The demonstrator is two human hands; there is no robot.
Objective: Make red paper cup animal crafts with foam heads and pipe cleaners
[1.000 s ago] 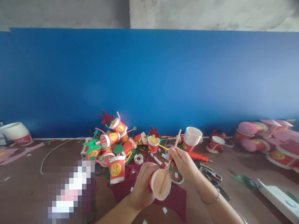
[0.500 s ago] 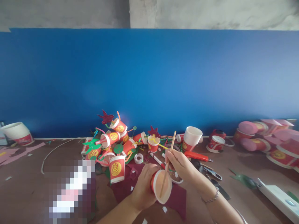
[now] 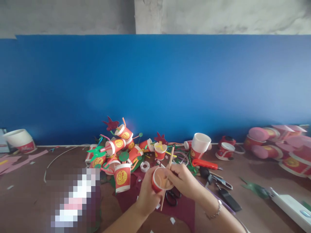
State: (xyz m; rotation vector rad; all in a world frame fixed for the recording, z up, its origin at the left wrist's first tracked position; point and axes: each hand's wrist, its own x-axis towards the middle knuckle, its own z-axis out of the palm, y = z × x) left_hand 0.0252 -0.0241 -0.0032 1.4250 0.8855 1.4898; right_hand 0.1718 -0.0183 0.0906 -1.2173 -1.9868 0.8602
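My left hand (image 3: 148, 193) is wrapped round a red paper cup (image 3: 159, 176), whose open mouth tilts up towards me. In my right hand (image 3: 183, 181) a wooden chopstick (image 3: 171, 156) is pinched at the cup's near-right rim. The chopstick's upper end rises above my fingers, and its lower end shows below the cup. Whether it crosses outside the cup or passes through it I cannot tell. Dark-handled scissors (image 3: 172, 198) lie just below the cup, on a maroon paper sheet (image 3: 181, 213). A roll of white tape (image 3: 144, 166) is beyond my left hand.
Decorated red cups with straws (image 3: 122, 178) are heaped left of centre. A white cup stack (image 3: 201, 142), an orange-red cutter (image 3: 206, 164) and keys (image 3: 224, 184) lie to the right. Pink-topped cup models (image 3: 291, 161) stand far right. A blue wall panel (image 3: 155, 90) rises behind.
The chopstick has moved from pointing into the cup's mouth to lying at its rim, its lower end now below the cup. The cup has risen slightly and turned, uncovering the scissors.
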